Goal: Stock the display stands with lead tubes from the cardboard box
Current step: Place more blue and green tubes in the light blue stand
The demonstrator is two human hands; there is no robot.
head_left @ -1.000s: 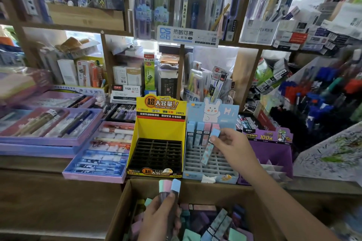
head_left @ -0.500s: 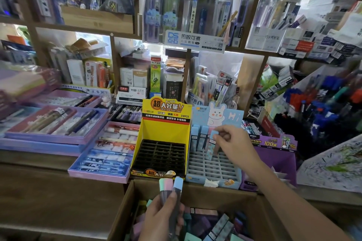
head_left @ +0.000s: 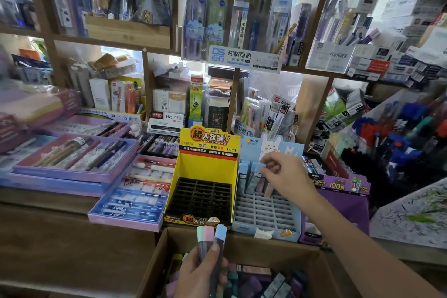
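Since a second ago, the right hand [head_left: 285, 176] has been carried from above the middle of the blue display stand [head_left: 266, 215] to its back row, and the lead tube [head_left: 264, 166] it pinches has been brought from a slant to nearly upright. The tube is now held by its pale blue cap between curled thumb and fingertips, just beside the other tubes [head_left: 244, 176] already stood in that row; whether its lower end is seated in a slot cannot be told. Three capped tubes [head_left: 212, 237], green, pink and blue, are gripped upright in the left hand [head_left: 200, 273], which is held over the cardboard box [head_left: 242, 247] at the bottom of the view. More loose tubes [head_left: 251, 283] are seen lying inside the box. The yellow display stand [head_left: 205, 169] is set on the table [head_left: 36, 201] directly left of the blue one, their sides touching, and a purple stand [head_left: 343, 201] is placed to the right.
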